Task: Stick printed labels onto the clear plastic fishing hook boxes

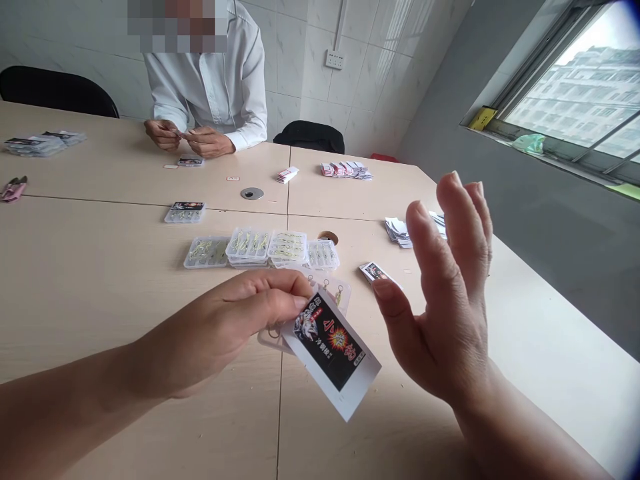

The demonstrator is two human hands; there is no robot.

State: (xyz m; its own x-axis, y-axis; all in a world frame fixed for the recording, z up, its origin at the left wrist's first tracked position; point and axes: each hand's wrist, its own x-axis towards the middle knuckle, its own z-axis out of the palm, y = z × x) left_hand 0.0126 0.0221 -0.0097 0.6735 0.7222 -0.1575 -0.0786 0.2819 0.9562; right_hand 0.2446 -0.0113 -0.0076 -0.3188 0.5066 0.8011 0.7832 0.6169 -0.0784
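Note:
My left hand (pixel 235 327) pinches a printed label card (pixel 335 347) between thumb and forefinger. The card has a black panel with a fish picture and red and white lettering on a white border, and it hangs tilted. Behind it lies a clear plastic box (pixel 343 283) with fishing hooks inside, partly hidden by the card and my fingers; I cannot tell whether the hand also grips it. My right hand (pixel 440 313) is raised on the right with its fingers apart, holding nothing. A small stack of the same labels (pixel 376 272) lies just beyond its thumb.
Several clear hook boxes (pixel 247 247) stand stacked mid-table, with a labelled box (pixel 185 212) behind. White card piles (pixel 397 232) and red-and-white cards (pixel 345 171) lie further right. A person in a white shirt (pixel 215 87) sits opposite, both hands together. Pink-handled cutters (pixel 14 190) lie left.

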